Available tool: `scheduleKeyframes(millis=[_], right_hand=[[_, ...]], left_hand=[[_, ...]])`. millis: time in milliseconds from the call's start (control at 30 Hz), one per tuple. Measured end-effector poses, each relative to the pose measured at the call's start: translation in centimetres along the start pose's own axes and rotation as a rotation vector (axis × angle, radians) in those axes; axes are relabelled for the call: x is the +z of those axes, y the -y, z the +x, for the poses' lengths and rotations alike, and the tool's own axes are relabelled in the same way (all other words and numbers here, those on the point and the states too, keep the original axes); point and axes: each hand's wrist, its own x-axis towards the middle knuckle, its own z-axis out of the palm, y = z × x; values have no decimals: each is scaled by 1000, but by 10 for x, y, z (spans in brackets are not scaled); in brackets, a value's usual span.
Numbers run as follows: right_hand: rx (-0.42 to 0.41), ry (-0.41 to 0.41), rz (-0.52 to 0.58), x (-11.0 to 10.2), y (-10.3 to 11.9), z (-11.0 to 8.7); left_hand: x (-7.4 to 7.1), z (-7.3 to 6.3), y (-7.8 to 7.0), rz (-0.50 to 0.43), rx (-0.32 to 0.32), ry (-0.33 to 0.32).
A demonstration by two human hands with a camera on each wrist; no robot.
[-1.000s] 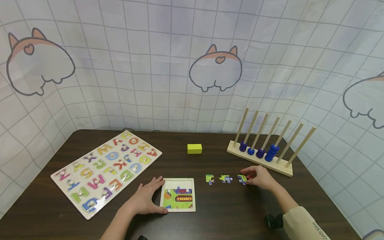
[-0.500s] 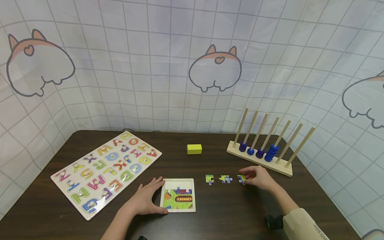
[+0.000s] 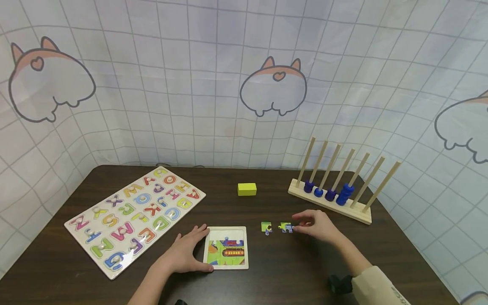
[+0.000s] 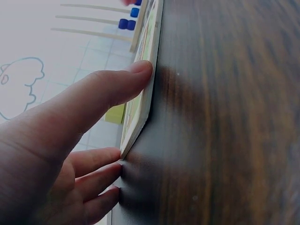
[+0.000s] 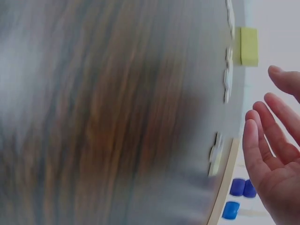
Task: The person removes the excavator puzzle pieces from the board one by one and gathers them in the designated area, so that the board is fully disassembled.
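The left hand (image 3: 187, 252) rests beside a small framed jigsaw puzzle (image 3: 228, 269), its thumb (image 4: 139, 70) on the near left corner and a fingertip at the far left corner. The puzzle shows a vehicle with tracks; its top strip is bare white. The right hand (image 3: 318, 226), fingers spread and holding nothing, hovers close to the middle loose puzzle piece (image 3: 286, 227). Left of that lies another loose piece (image 3: 266, 227). A third piece (image 5: 215, 153) lies on the table in the right wrist view; the right hand hides it in the head view.
A wooden alphabet board (image 3: 126, 207) with knobbed letters lies at the left. A yellow block (image 3: 247, 189) stands behind the loose pieces. At the back right is a peg rack (image 3: 331, 203) with blue and purple beads. A patterned cloth (image 3: 213, 93) hangs behind the table.
The right hand has moved left from the rightmost loose piece toward the middle one, and now covers the rightmost piece in the head view. The left hand and the framed puzzle have stayed put.
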Motion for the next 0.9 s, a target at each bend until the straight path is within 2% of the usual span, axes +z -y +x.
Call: scheduleKeyframes(millis=[400, 667, 900], right_hand=[[-32, 30, 84, 19, 23, 6], [-42, 30, 41, 35, 45, 11], [-54, 44, 92, 49, 61, 17]], left_hand=[[0, 0, -1, 2, -6, 8], [-2, -2, -4, -22, 0, 16], [-2, -1, -3, -9, 2, 18]])
